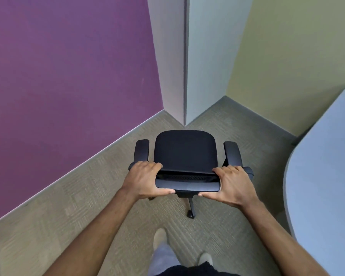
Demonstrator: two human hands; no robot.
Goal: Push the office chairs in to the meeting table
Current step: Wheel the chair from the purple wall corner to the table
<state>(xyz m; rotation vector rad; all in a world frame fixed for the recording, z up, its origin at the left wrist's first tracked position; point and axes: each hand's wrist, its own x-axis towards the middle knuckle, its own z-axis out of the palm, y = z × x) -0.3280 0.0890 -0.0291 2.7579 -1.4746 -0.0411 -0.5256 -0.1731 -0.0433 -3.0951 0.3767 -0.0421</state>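
Note:
A black office chair (pixel 184 151) with two armrests stands on the carpet in front of me, seen from above and behind, its seat facing a wall corner. My left hand (pixel 145 180) grips the left end of the backrest's top edge, fingers over the front and thumb underneath. At the right end of the same edge my right hand (pixel 230 185) holds on the same way. The pale grey-blue meeting table (pixel 325 176) fills the right side, its rounded edge a short way right of the chair. One chair leg with a castor (pixel 191 213) shows below the backrest.
A purple wall (pixel 68 86) runs along the left and a white pillar corner (pixel 184 76) juts out just beyond the chair. A yellow-green wall (pixel 297 56) lies behind the table. My feet (pixel 159 236) stand on the beige carpet behind the chair.

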